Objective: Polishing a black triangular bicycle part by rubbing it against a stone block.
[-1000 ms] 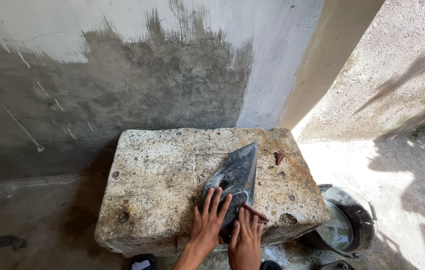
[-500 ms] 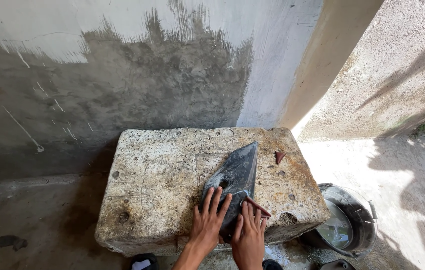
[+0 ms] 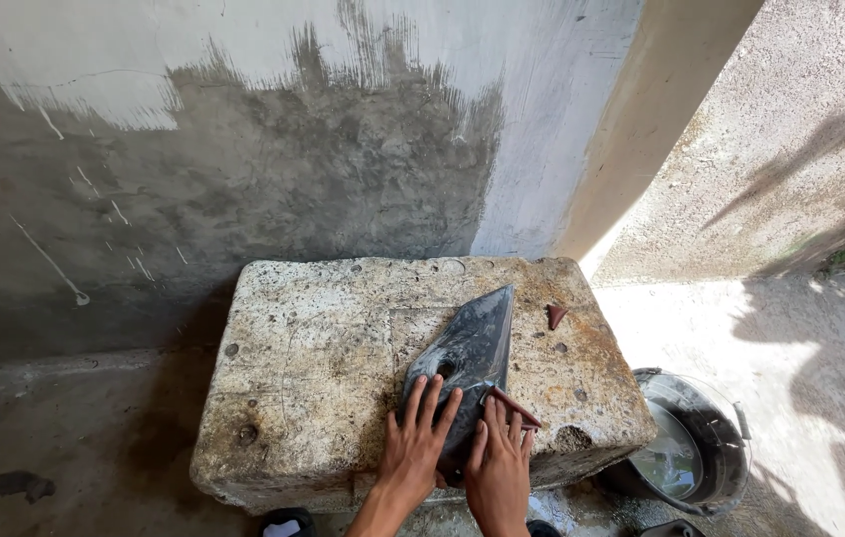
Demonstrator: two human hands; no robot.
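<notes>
A dark, pointed metal trowel blade (image 3: 472, 348) lies flat on a rough stone block (image 3: 323, 368), its tip pointing away from me. My left hand (image 3: 418, 443) presses flat on the blade's near end, fingers spread. Close beside it, my right hand (image 3: 499, 465) rests on the blade's near right edge, fingers together over a thin reddish piece (image 3: 514, 406) that may be the handle. Both hands sit at the block's front edge.
A small reddish chip (image 3: 555, 315) lies on the block, right of the blade tip. A dark bucket with water (image 3: 686, 447) stands on the ground at the block's right. A partly plastered concrete wall (image 3: 273, 169) rises behind; sunlit ground lies to the right.
My right hand has shifted slightly forward along the blade's near edge. The left hand and the blade stay almost where they were.
</notes>
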